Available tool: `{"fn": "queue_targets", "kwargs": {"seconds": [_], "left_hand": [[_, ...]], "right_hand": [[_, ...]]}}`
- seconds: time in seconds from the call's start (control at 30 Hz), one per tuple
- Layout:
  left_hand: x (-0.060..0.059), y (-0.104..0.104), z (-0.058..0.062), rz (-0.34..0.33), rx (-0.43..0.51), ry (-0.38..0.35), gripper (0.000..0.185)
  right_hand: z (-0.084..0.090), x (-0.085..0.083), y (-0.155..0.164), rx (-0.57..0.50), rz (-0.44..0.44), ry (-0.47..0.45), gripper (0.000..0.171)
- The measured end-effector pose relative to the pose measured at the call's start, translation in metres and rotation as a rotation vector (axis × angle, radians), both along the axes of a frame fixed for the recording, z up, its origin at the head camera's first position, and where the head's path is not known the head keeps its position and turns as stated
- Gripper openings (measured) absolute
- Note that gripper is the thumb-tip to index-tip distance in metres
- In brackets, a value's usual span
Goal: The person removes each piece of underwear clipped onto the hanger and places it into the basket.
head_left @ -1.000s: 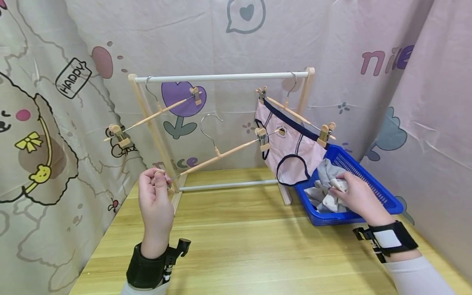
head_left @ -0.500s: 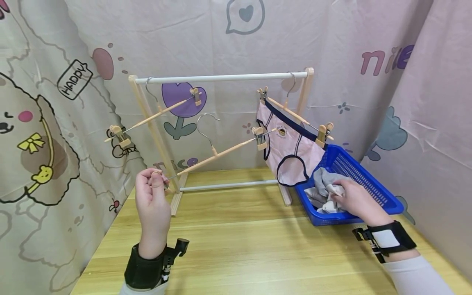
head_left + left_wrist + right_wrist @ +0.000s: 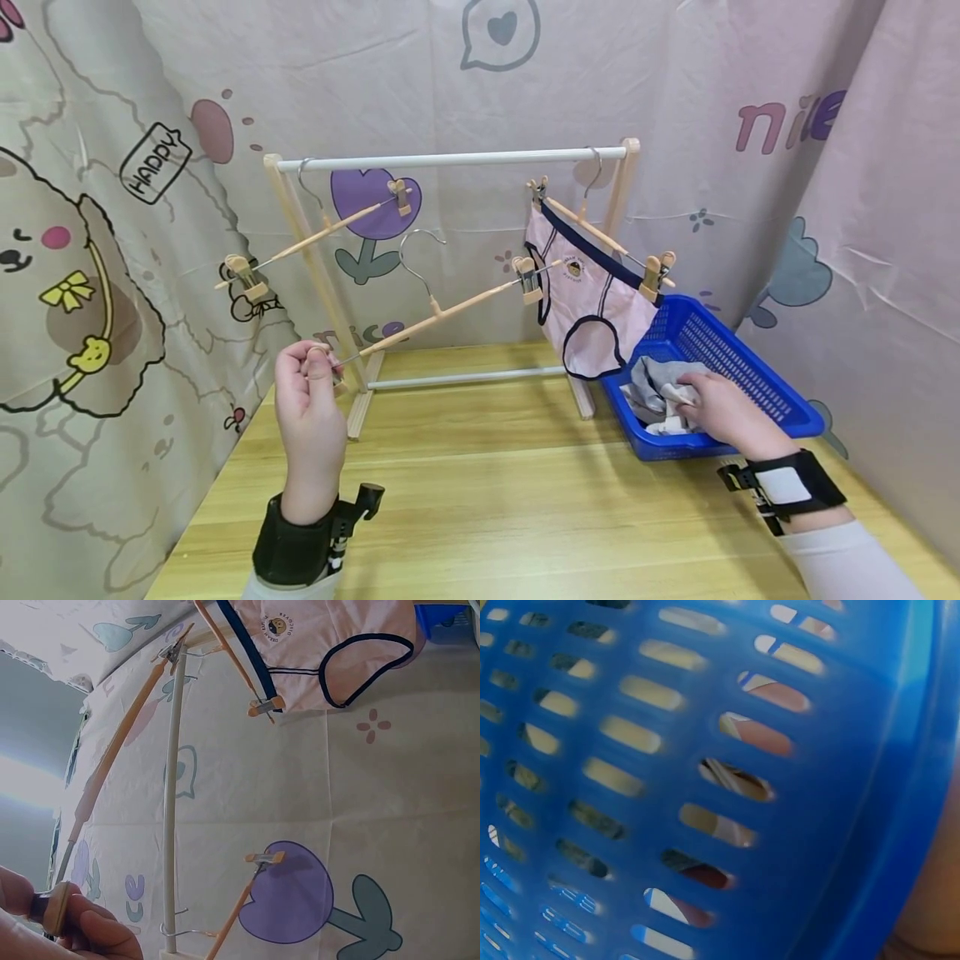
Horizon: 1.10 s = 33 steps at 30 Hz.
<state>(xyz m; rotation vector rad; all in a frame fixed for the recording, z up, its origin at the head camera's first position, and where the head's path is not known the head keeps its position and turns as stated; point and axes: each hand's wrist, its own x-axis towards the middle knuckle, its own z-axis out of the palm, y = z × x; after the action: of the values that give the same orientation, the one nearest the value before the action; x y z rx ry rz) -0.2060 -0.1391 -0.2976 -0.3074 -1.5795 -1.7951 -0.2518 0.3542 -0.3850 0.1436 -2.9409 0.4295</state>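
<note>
Hanger (image 3: 437, 312) in left hand (image 3: 309, 390), slanting up rightward, hook (image 3: 403, 260) uppermost

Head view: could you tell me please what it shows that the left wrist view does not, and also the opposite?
Only the head view shows the right hand, which grips grey cloth inside the blue basket.

Only the left wrist view shows a bright glow beyond the edge of the printed curtain.

Both show the left hand pinching one end of a hanger, the pink briefs clipped to another hanger, the rack's white rail, and at least part of the basket.
</note>
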Motion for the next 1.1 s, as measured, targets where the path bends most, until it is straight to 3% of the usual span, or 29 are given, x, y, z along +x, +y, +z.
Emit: {"fn": "queue_targets", "kwargs": {"seconds": [0.4, 0.83, 1.1], "left_hand": [[-0.002, 0.002, 0.003, -0.006, -0.012, 0.016, 0.013], [-0.003, 0.003, 0.016, 0.01, -0.019, 0.019, 0.012], [-0.009, 0.002, 0.016, 0.018, -0.001, 0.006, 0.012]], "right_hand": [[0.002, -0.001, 0.0, 0.042, 0.018, -0.06, 0.043], [0.001, -0.001, -0.003, 0.053, 0.028, -0.092, 0.049], [0.002, -0.002, -0.001, 0.064, 0.039, -0.134, 0.052]]}}
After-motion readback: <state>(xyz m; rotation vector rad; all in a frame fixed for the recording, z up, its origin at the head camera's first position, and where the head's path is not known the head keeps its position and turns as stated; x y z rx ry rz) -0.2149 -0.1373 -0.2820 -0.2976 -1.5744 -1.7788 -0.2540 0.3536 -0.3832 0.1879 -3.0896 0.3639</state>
